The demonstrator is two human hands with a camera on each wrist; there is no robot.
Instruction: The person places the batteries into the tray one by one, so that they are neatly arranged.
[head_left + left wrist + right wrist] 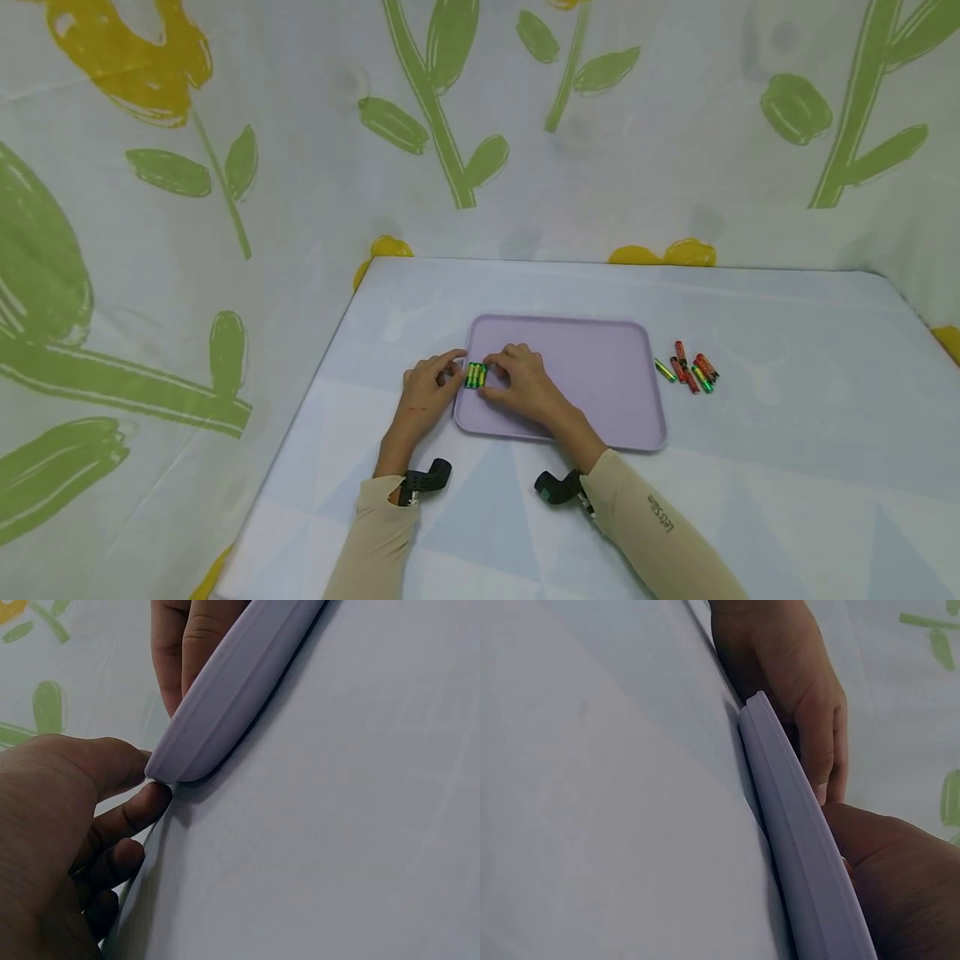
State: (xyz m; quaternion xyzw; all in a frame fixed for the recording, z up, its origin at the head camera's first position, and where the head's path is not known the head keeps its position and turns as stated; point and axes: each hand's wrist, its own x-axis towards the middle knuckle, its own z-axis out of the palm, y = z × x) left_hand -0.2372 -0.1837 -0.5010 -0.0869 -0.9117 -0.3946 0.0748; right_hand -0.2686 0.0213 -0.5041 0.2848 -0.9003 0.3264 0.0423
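From the head view, I have a row of green batteries (476, 375) lying side by side in the left end of the lilac tray (592, 375). My left hand (429, 396) is just left of the row, at the tray's edge, thumb and forefinger loosely bent and apart. My right hand (525, 385) comes in from the other side, its thumb and forefinger also apart, the tips near the two ends of the row's right side; I can't tell whether they pinch it. Beyond the tray's right side, loose red and green batteries (706, 366) lie on the table (787, 433).

On the left wrist, I see the left thumb and a fingertip close to the tray's corner, the batteries hidden.

On the right wrist, the tray's wall covers the right fingertips and the batteries, so I can't judge contact there.
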